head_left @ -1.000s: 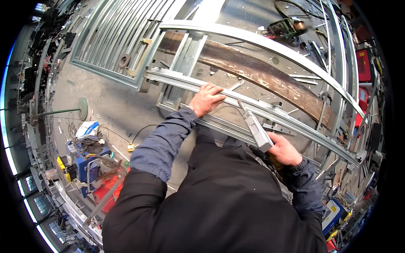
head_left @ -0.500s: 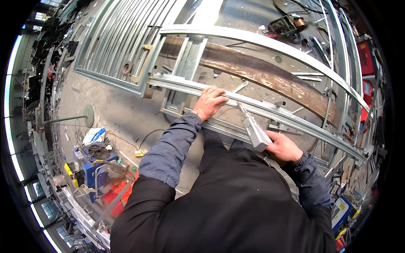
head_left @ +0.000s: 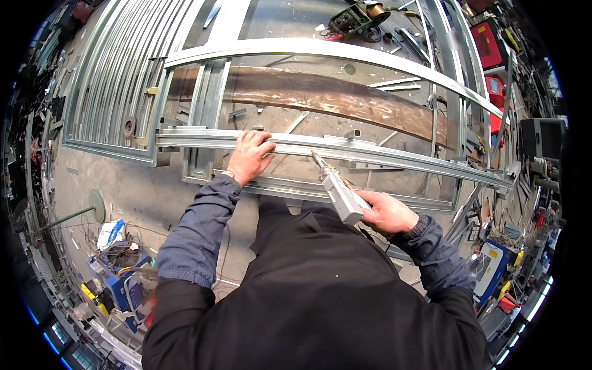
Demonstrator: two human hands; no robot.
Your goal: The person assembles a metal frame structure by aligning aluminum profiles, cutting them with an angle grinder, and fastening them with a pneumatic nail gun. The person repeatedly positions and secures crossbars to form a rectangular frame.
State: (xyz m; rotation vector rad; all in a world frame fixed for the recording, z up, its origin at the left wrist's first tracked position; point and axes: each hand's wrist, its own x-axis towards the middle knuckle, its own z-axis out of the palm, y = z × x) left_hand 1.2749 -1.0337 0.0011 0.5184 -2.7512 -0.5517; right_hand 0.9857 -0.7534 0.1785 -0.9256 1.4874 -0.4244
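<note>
My left hand [head_left: 250, 155] grips a long galvanised steel channel [head_left: 394, 155] that runs across a metal frame [head_left: 320, 49]. My right hand [head_left: 386, 213] holds a grey hand-held welding torch [head_left: 338, 190], its thin nozzle touching the near face of the channel just right of my left hand. A rusty brown steel beam [head_left: 333, 95] lies under the frame, behind the channel. My dark sleeves and black vest fill the lower middle of the view.
A stack of ribbed metal profiles [head_left: 117, 80] lies at upper left. A blue machine with cables [head_left: 117, 271] stands on the floor at lower left, beside a round-based stand [head_left: 92, 206]. Tools and a wire spool [head_left: 357, 15] sit at the top; red cases [head_left: 490, 46] at the right.
The view has shifted, so the frame and channel sit more level. My left hand stays on the channel and my right hand keeps the torch tip against it.
</note>
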